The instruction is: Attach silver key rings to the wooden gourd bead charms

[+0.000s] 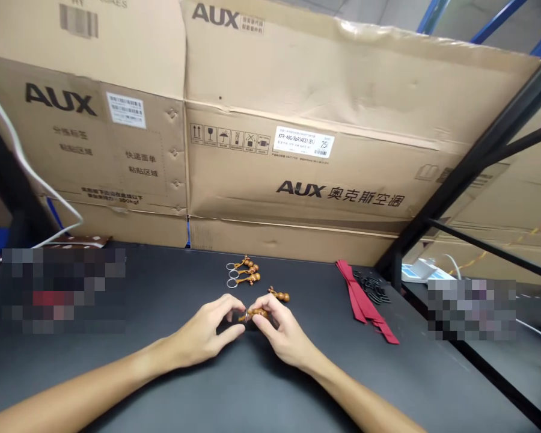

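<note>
My right hand (288, 331) pinches a brown wooden gourd pendant (258, 313) between thumb and fingers. My left hand (214, 328) is curled in a pinch at the pendant's cord end, on a small metal key ring (246, 316); the exact contact of its fingertips is hard to see. Just beyond my hands lies a loose gourd pendant (281, 296) with no ring visible on it. Farther back, three gourd keychains (255, 277) rest in a stack of rows, their silver rings (232, 282) pointing left.
Red ribbon strips (363, 294) and a pile of black cords (374, 287) lie to the right on the black table (184, 397). A cardboard wall (234, 174) closes off the back. A black metal frame (433, 207) slants along the right. Pixelated patches hide items at both sides.
</note>
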### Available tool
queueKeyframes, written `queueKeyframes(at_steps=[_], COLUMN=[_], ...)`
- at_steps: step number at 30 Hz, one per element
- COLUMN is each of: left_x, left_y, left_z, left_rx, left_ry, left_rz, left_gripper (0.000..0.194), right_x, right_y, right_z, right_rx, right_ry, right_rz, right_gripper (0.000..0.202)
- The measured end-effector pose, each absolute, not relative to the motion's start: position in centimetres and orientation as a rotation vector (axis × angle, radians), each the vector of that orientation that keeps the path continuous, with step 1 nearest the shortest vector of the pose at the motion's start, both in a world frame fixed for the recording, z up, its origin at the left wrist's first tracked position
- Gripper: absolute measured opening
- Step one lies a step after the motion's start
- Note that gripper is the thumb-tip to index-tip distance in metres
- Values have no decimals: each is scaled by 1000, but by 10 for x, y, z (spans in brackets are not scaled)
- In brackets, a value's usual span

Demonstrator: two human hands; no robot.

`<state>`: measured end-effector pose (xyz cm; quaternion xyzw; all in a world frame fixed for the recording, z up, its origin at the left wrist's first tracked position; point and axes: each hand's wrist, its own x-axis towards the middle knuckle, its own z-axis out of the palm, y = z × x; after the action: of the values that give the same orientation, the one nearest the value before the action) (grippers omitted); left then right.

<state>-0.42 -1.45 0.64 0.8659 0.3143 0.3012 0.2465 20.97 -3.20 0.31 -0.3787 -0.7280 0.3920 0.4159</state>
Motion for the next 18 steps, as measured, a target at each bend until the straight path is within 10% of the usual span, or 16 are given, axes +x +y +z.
queueKeyframes(at_steps=[18], left_x=[-5], left_y=[-12], left_z=[-4], left_rx=[2482], left_ry=[774], left_rz=[813], left_gripper=[17], right_x=[209], right_y=[-34], right_z=[4], right_rx=[-894], right_ry=[-1884], right_rz=[1119], right_gripper=[18])
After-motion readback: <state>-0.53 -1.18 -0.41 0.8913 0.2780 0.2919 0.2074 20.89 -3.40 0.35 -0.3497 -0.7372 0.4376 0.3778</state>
